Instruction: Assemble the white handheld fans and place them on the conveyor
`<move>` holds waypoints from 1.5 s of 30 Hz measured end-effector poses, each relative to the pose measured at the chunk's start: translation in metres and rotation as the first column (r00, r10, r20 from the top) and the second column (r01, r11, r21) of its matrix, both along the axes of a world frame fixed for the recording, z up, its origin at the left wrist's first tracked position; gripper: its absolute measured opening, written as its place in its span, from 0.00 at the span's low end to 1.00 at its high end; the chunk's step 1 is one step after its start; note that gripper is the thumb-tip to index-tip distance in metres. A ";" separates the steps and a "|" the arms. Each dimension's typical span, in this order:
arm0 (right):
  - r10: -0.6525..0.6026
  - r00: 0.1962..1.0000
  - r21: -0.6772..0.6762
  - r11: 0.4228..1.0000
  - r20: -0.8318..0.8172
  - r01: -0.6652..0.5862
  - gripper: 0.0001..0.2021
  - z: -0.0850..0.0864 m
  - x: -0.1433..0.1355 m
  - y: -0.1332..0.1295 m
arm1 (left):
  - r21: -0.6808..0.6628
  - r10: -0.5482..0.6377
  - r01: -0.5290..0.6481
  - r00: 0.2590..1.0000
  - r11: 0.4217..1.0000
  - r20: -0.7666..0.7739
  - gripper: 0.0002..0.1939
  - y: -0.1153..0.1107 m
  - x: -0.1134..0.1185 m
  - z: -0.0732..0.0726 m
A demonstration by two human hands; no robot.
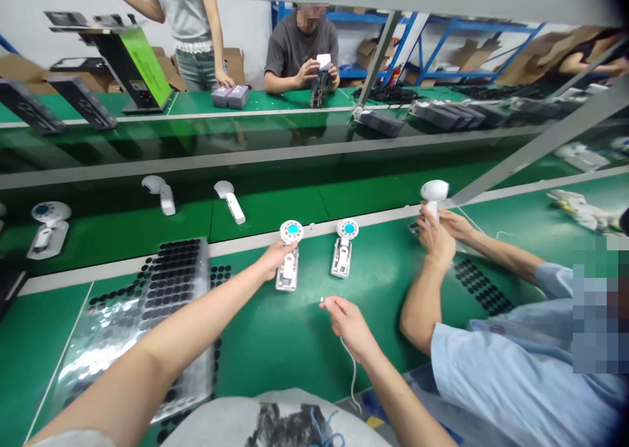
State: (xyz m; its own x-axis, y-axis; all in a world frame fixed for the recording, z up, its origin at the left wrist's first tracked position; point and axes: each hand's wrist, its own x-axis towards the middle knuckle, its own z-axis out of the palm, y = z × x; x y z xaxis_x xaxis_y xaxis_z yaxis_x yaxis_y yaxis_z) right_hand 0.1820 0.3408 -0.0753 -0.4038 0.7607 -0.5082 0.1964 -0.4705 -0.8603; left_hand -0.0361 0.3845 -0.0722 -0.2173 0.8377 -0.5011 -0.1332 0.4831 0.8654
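Note:
My left hand (279,259) is closed around the neck of a white handheld device (287,273), which has a round head with a blue centre and a clear-looking lower body. A second device of the same kind (341,258) lies on the green bench to its right, touched by neither hand. Below that one, my right hand (348,322) pinches the small plug end of a white cable (354,375). The cable hangs from the hand toward the bench's front edge. Plug and device are apart.
Sheets of black round pads (177,309) lie left of my arm. At right, a co-worker in a blue shirt (521,355) holds a white device (434,191). More white devices (230,202) rest on the green conveyor belt (280,198). A slanted metal post (535,139) crosses the right side.

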 end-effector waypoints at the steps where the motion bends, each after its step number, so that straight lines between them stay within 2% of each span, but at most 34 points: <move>1: 0.018 1.000 0.011 1.000 0.004 -0.018 0.21 -0.001 -0.003 -0.001 | 0.007 -0.003 0.004 0.999 1.000 -0.053 0.12 0.011 0.008 -0.007; 4: 0.056 0.998 0.056 0.997 0.028 -0.058 0.22 -0.001 -0.010 -0.003 | 0.010 -0.004 0.007 0.969 1.000 -0.248 0.13 0.036 0.026 -0.023; 7: 0.049 0.997 0.068 0.996 0.052 -0.052 0.22 0.001 -0.009 0.000 | 0.011 0.011 -0.008 0.910 1.000 -0.415 0.19 0.048 0.016 -0.025; 10: 0.024 0.999 0.038 0.999 0.044 -0.026 0.22 0.004 -0.008 0.005 | 0.088 0.114 -0.077 0.810 0.993 -0.575 0.27 0.055 -0.029 -0.014; 12: 0.028 1.000 0.001 1.000 0.010 -0.028 0.21 0.005 -0.012 0.007 | 0.138 0.283 -0.256 0.704 0.957 -0.652 0.31 0.064 -0.069 -0.005; 14: 0.047 0.999 -0.030 0.998 -0.025 -0.048 0.20 0.006 -0.021 0.008 | 0.117 0.430 -0.481 0.617 0.869 -0.658 0.36 0.076 -0.106 0.001; 16: 0.065 0.997 -0.034 0.997 -0.041 -0.067 0.20 0.008 -0.031 0.009 | 0.025 0.498 -0.606 0.628 0.795 -0.598 0.38 0.089 -0.133 0.002; 17: 0.070 0.997 -0.027 0.997 -0.042 -0.071 0.19 0.009 -0.036 0.009 | -0.013 0.506 -0.614 0.663 0.789 -0.552 0.37 0.094 -0.142 0.002; 19: 0.072 0.996 -0.021 0.997 -0.060 -0.073 0.18 0.013 -0.043 0.011 | -0.059 0.504 -0.579 0.751 0.813 -0.426 0.28 0.100 -0.150 0.003; 21: 0.069 0.993 -0.040 0.997 -0.101 -0.073 0.18 0.017 -0.047 0.013 | -0.072 0.487 -0.518 0.837 0.853 -0.252 0.19 0.096 -0.148 0.007; 23: 0.069 0.989 -0.036 0.997 -0.131 -0.074 0.17 0.021 -0.049 0.015 | -0.060 0.435 -0.438 0.898 0.897 -0.065 0.12 0.082 -0.137 0.014; 26: 0.080 0.989 0.049 0.996 -0.126 -0.074 0.17 0.029 -0.051 0.017 | -0.038 0.346 -0.344 0.926 0.938 0.150 0.09 0.046 -0.111 0.024; 31: 0.149 0.981 0.172 0.977 -0.125 -0.126 0.15 0.039 -0.059 0.014 | -0.042 0.345 -0.348 0.893 0.936 0.288 0.18 -0.012 -0.067 0.024; 34: 0.168 0.974 0.208 0.969 -0.149 -0.135 0.14 0.042 -0.062 0.006 | -0.066 0.338 -0.339 0.861 0.939 0.380 0.11 -0.037 -0.055 0.025; 36: 0.178 0.972 0.214 0.966 -0.151 -0.143 0.13 0.046 -0.062 0.001 | -0.076 0.288 -0.292 0.807 0.953 0.516 0.09 -0.053 -0.050 0.031; 38: 0.206 0.968 0.229 0.958 -0.141 -0.171 0.13 0.049 -0.062 -0.004 | -0.072 0.223 -0.233 0.727 0.970 0.650 0.12 -0.068 -0.045 0.041; 40: 0.253 0.961 0.275 0.937 -0.112 -0.215 0.12 0.053 -0.063 -0.007 | -0.071 0.186 -0.192 0.686 0.979 0.704 0.13 -0.080 -0.037 0.050; 45: 0.356 0.935 0.411 0.852 0.003 -0.325 0.11 0.062 -0.065 -0.016 | -0.114 0.275 -0.259 0.751 0.959 0.600 0.12 -0.098 -0.015 0.066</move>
State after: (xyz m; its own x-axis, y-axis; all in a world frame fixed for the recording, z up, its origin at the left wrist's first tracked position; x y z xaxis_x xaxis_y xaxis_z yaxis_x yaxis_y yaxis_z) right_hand 0.1171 0.3253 -0.0136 -0.6979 0.6998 -0.1522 0.2131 0.0000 -0.9770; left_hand -0.0512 0.2870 -0.0059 -0.0764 0.7787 -0.6227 -0.7508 0.3660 0.5499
